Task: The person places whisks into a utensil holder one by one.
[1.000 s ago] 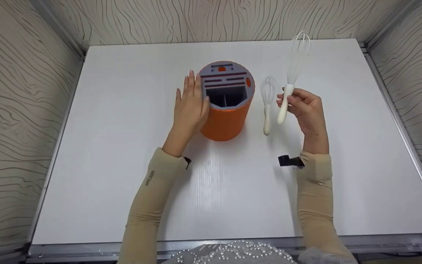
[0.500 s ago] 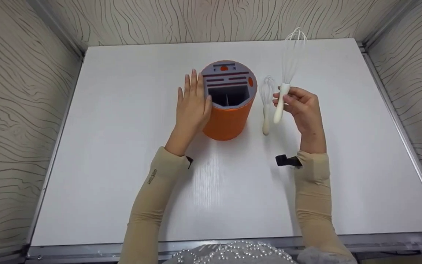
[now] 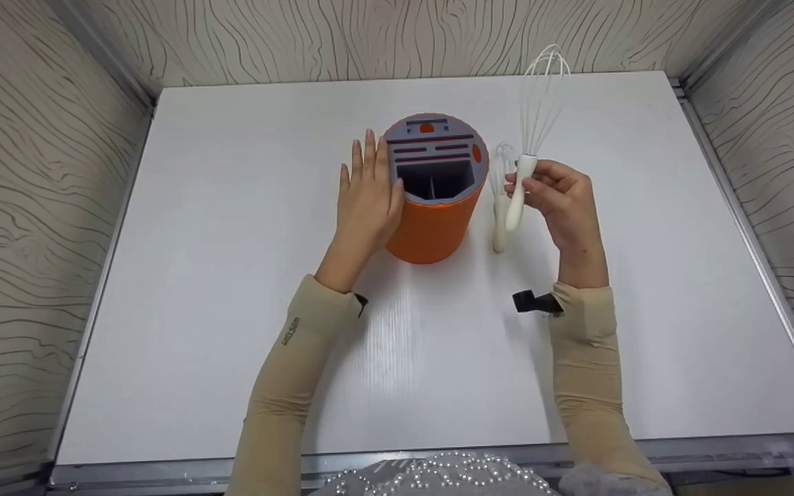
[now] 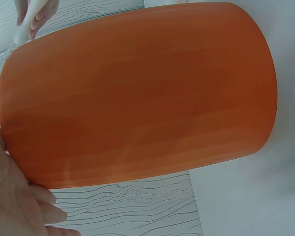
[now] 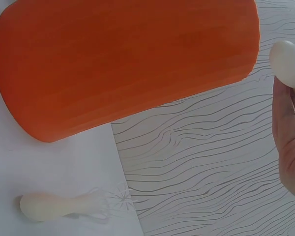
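The person's right hand (image 3: 566, 203) grasps a white whisk (image 3: 526, 164) by its handle, pinched between the thumb and fingers, with the wire loops pointing up and away from the body and the rounded end of the handle showing below the fingertips. This whisk is held above the table (image 3: 231, 310), to the right of an orange container (image 3: 431, 234) and apart from it.

The left hand (image 3: 369, 207) is flat against the left side of the container near its rim, the fingers extended and the thumb at the edge of the top; it is touching rather than clasping. The container stands upright, its grey top (image 3: 431, 154) cut with narrow slots and one larger compartment (image 3: 434, 180) split by a thin divider (the bottom of it is too dark to make out).

A second whisk (image 3: 500, 231) lies on the white table between the container and the right hand, its pale handle towards the person; in the head view the right fingers partly cover it, while the right wrist view shows it lying beside the container.

Beige sleeves (image 3: 283, 372) cover both forearms, and walls (image 3: 404, 38) with a wood-grain pattern stand around the table
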Motion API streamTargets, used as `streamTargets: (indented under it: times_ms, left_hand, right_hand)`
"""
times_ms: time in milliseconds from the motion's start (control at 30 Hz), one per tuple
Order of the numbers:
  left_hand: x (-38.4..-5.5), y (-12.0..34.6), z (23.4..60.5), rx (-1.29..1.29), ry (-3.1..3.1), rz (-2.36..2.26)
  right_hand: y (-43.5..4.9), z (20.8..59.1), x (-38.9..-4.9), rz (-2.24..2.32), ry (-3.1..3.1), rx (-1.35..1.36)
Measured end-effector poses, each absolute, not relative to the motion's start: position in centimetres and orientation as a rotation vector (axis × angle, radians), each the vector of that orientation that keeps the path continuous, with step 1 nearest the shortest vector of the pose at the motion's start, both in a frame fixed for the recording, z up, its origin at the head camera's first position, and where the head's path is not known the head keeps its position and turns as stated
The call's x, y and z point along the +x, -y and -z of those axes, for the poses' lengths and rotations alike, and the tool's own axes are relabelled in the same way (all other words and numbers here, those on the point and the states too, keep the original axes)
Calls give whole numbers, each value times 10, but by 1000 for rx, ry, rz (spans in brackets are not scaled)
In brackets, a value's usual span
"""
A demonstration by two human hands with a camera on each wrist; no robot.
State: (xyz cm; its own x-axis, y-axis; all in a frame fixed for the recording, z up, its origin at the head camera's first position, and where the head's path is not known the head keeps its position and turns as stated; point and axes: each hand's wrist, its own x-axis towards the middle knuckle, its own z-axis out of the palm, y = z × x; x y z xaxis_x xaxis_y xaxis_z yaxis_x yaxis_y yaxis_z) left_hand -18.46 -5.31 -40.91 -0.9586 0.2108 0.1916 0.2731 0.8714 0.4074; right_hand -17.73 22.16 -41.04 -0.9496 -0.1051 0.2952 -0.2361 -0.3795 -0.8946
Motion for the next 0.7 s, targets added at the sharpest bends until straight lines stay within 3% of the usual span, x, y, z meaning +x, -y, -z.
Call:
streamTargets:
  times_ms: [700]
  left_hand:
    - [-186, 53, 409, -372, 2940, 652]
  right_hand:
    - [-200, 397, -178, -2484, 1679, 482]
